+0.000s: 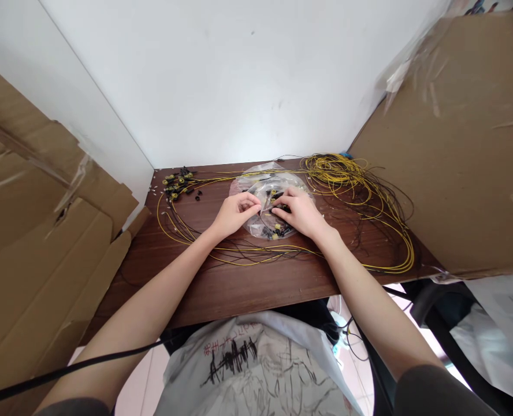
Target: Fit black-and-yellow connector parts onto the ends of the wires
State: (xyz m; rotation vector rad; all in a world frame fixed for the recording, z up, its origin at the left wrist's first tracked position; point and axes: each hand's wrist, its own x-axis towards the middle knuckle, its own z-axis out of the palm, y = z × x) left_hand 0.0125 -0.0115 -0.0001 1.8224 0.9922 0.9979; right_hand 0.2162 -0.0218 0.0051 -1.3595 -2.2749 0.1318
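My left hand (238, 212) is closed in a pinch over the left side of a clear plastic bag (256, 226). A tiny dark piece shows at its fingertips, too small to name. Across from it, my right hand (298, 212) curves over the bag with thumb and fingers drawn together around something small and dark, mostly hidden. Small black and yellow parts (276, 232) lie on the bag between and below my hands. Yellow and black wires (256, 250) run across the table in front of the bag.
A tangled coil of yellow wire (337, 173) lies at the back right of the brown table (239, 289). Black and yellow connectors (179, 184) are heaped at the back left. Cardboard sheets (464, 144) stand on both sides, with a white wall (239, 86) behind.
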